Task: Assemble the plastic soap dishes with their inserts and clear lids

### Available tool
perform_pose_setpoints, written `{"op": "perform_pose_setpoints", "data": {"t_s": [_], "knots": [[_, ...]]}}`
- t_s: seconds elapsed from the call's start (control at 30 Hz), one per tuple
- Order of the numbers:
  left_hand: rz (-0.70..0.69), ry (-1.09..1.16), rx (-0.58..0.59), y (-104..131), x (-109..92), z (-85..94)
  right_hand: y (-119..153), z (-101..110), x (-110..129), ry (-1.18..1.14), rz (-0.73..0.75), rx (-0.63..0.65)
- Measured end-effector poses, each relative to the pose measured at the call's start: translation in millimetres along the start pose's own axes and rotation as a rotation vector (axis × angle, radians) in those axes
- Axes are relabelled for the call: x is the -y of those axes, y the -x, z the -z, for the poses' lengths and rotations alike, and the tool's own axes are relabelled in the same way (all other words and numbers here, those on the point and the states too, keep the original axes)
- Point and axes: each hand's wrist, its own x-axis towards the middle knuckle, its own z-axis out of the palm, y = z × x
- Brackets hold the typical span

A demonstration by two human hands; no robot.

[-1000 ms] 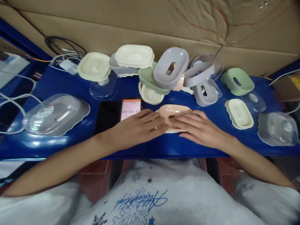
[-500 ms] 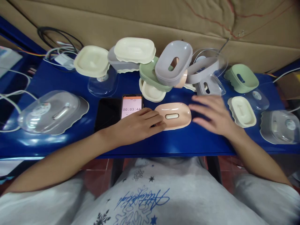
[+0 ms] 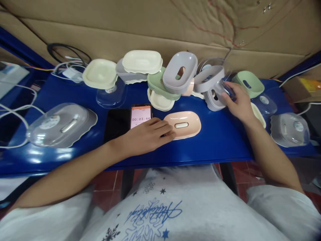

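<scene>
Between left fingers (image 3: pixel 165 128), peach dish (image 3: pixel 187 133); between right fingers (image 3: pixel 235 87), clear lid (image 3: pixel 228 90).

A: ok so what shades are we looking at?
B: Soap dish (image 3: pixel 193 127) is plain peach, cream strip (image 3: pixel 181 125) in its slot. Table's (image 3: pixel 213 145) deep blue.
A: and the pile?
B: Top slotted tray (image 3: pixel 185 61) is lilac-grey, lower tray (image 3: pixel 157 82) sage green, lid (image 3: pixel 227 90) in the right hand (image 3: pixel 239 102) clear.
A: shirt (image 3: pixel 183 185)?
B: Pale grey, dark snowflakes and stars, blue script. Phone screen's (image 3: pixel 140 117) pinkish tbh, orange bar on top.
</scene>
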Motion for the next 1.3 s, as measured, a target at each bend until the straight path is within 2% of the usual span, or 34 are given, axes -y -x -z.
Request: {"op": "perform_pose_setpoints", "data": {"t_s": [0.13,0.3,0.43,0.5,0.57,0.63,0.8,0.9,1.0,1.2,1.3], "knots": [[-0.007,0.003,-0.011,0.0,0.1,0.0,-1.0,9.5,2.9,-0.012,-0.058,-0.071],[-0.003,0.031,-0.004,-0.2,0.1,0.3,-2.0,32.4,6.2,0.231,0.057,-0.215],[0.03,0.087,-0.026,-0.2,-1.3,-2.4,1.6,47.9,10.8,0.416,0.085,-0.257],[0.038,0.114,-0.054,-0.5,-2.2,-3.5,4.7,51.8,18.7,0.441,0.113,-0.295],[0.019,0.109,-0.063,-1.1,-2.8,-3.4,9.5,51.4,32.8,0.348,0.193,-0.331],[-0.002,0.078,-0.079,-1.3,-3.0,-2.1,16.4,45.8,51.9,0.178,0.302,-0.278],[0.052,0.063,-0.226,1.4,-1.6,0.0,38.8,15.7,97.0,-0.108,0.595,0.106],[0.121,0.109,-0.19,2.2,-0.3,-2.5,47.3,-0.6,108.2,-0.172,0.706,0.23],[0.153,0.151,-0.138,1.4,0.1,-7.8,48.9,-8.6,109.1,-0.198,0.741,0.304],[0.173,0.212,-0.182,0.5,-2.4,-14.1,45.9,-8.6,106.1,-0.13,0.74,0.348],[0.184,0.226,-0.163,0.2,-2.9,-12.9,46.4,-8.3,106.0,-0.072,0.727,0.397]]}}
